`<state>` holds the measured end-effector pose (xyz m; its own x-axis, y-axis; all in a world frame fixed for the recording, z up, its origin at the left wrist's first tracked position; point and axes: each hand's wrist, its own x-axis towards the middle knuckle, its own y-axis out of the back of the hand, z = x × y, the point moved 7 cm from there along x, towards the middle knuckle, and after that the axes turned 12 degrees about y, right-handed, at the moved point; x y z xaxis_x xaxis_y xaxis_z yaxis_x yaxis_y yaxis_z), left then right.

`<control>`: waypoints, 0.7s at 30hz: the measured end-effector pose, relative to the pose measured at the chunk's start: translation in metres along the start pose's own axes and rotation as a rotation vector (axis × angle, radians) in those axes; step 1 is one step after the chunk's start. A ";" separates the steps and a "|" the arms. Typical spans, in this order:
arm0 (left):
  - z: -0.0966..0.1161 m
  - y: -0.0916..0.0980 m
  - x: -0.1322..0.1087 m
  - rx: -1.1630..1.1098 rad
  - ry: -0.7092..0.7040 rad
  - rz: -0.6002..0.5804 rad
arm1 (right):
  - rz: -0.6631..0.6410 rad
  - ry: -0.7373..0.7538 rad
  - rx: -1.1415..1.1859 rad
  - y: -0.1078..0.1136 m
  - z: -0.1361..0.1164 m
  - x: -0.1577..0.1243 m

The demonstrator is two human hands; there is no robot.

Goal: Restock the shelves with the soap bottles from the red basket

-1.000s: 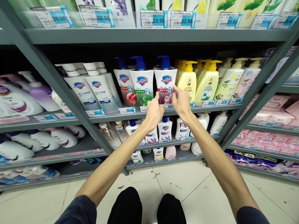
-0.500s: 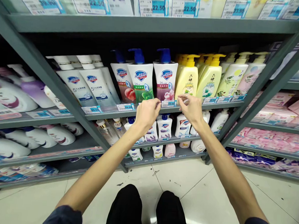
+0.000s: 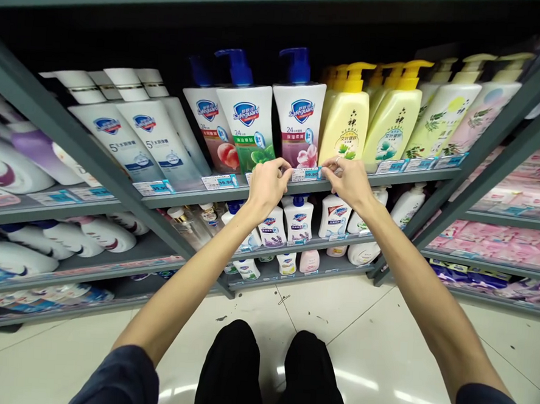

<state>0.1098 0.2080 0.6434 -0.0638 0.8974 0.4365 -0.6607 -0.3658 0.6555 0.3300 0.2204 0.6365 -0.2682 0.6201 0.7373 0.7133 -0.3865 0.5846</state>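
A white and blue price tag (image 3: 305, 174) marked 39.90 sits at the shelf's front edge, between my two hands. My left hand (image 3: 269, 182) is closed in a pinch at the tag's left end. At its right end, my right hand (image 3: 348, 181) pinches with thumb and forefinger; a ring shows on one finger. Just behind the tag stands a Safeguard pump bottle (image 3: 299, 121) with a blue pump and pink flowers on its label. A green-labelled Safeguard bottle (image 3: 247, 127) is behind my left hand, and a yellow pump bottle (image 3: 347, 124) behind my right.
White-capped bottles (image 3: 150, 134) fill the shelf's left part. Another price tag (image 3: 220, 181) is on the same edge. Smaller hand-wash bottles (image 3: 299, 221) stand on the shelf below. Grey uprights (image 3: 73, 129) divide the bays, and pink packs (image 3: 500, 240) lie at the right.
The view has come closer and tilted down, so the upper shelf's price tags are out of sight. Both hands stay at the ends of the same price tag.
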 end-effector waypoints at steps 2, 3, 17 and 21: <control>0.000 -0.001 0.001 -0.049 0.003 0.009 | 0.008 0.000 0.020 -0.001 0.000 0.000; 0.000 -0.002 0.001 -0.072 0.008 0.010 | 0.011 0.001 0.034 -0.001 -0.001 0.001; 0.001 -0.006 0.003 -0.078 -0.064 -0.048 | -0.009 -0.019 0.029 0.001 -0.001 0.004; 0.002 -0.003 0.003 -0.061 -0.095 -0.031 | -0.014 -0.028 0.028 0.002 -0.004 0.004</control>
<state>0.1133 0.2118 0.6439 0.0268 0.8795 0.4752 -0.7054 -0.3202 0.6323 0.3276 0.2196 0.6421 -0.2605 0.6446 0.7188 0.7276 -0.3584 0.5850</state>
